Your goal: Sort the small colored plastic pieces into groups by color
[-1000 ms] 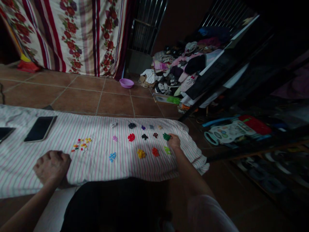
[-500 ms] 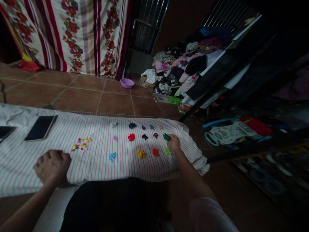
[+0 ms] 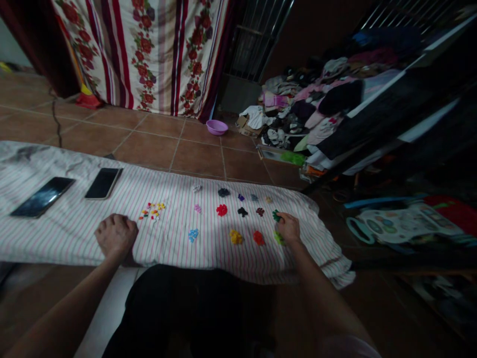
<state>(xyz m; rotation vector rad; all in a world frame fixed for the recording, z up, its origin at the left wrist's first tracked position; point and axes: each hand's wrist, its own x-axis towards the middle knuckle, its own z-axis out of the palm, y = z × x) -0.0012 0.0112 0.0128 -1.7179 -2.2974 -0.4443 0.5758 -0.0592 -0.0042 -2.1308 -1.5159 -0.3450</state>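
The small dark green pieces, in a loose pile (image 3: pixel 276 215) near the striped cloth's right edge, could get mixed with their neighbours.
Our right hand (image 3: pixel 289 227) reaches over the lime-green pieces (image 3: pixel 278 238), so a low palm might drag them into the dark green; its thumb and fingertips draw close together at the pile, but we cannot tell whether they pinch a piece. Our left hand (image 3: pixel 116 234) lies loosely curled on the white striped cloth (image 3: pixel 175 248), its contents hidden.

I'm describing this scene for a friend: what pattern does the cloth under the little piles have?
The cloth has thin pink and grey stripes on white, head view.
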